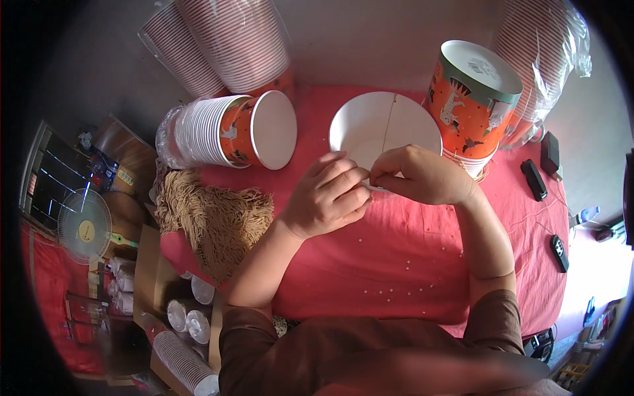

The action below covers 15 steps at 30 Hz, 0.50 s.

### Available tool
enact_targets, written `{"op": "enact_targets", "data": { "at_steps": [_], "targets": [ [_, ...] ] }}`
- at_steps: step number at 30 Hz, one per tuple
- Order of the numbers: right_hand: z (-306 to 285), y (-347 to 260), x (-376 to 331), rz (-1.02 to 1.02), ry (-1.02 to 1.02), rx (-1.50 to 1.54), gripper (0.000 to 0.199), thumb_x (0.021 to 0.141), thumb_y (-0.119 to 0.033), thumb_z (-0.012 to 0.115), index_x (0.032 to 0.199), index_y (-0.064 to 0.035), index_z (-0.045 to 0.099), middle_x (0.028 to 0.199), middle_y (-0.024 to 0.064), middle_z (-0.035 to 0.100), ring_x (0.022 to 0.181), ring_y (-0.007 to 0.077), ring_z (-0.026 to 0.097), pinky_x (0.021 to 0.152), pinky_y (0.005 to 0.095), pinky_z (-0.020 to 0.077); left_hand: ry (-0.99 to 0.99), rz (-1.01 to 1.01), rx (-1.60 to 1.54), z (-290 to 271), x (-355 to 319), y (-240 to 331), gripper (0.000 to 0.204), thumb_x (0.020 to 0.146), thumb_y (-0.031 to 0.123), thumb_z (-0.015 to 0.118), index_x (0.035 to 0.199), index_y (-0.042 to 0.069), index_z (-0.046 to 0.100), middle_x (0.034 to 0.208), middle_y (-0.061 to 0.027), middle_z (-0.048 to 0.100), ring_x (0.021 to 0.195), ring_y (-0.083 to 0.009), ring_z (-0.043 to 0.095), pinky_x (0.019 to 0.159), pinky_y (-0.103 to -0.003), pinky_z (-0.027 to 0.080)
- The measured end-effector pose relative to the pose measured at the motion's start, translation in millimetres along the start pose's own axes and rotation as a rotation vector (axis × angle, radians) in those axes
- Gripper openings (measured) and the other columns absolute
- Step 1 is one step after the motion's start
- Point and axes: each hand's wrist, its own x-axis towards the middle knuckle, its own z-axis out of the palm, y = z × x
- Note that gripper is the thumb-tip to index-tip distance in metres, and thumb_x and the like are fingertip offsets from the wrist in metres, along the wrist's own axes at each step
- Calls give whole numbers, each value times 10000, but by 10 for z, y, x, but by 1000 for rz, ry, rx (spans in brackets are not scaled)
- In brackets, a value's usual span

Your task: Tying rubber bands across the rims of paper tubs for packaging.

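A large white-lined paper bucket (356, 122) stands on the red cloth in front of me, its mouth facing up. A thin tan cord (389, 122) runs from the bucket's far rim across the opening toward my hands. Over the near left rim, my left hand (328, 195) bends its fingers around the bucket's edge. My right hand (422, 175) pinches at the near rim, where the cord's end is hidden behind the fingers. The two hands' fingertips almost meet there.
Nested orange-printed buckets (228, 132) lie on their side at left, beside tan cords (211, 218) in a heap. Upside-down orange buckets (472, 105) are stacked at right. Small white beads (389, 290) are scattered on the cloth (317, 277). Black devices (533, 179) lie at right.
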Motion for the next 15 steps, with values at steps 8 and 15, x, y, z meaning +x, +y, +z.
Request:
{"op": "enact_targets", "data": {
  "at_steps": [8,15],
  "targets": [
    [-8,-29,8,22,4,-1,152,895,-96,600,932,15,697,816,178,699,754,317,684,703,389,526,131,19,162,142,-80,34,127,755,133,742,817,121,632,1055,-4,632,1035,-173,587,1020,-444,474],
    [-3,-50,14,53,26,9,152,875,-76,617,952,20,707,861,185,704,791,318,686,724,384,531,114,-12,146,139,-68,28,147,742,102,736,839,75,629,1067,-33,629,1034,-197,590,971,-436,506]
  ]
}}
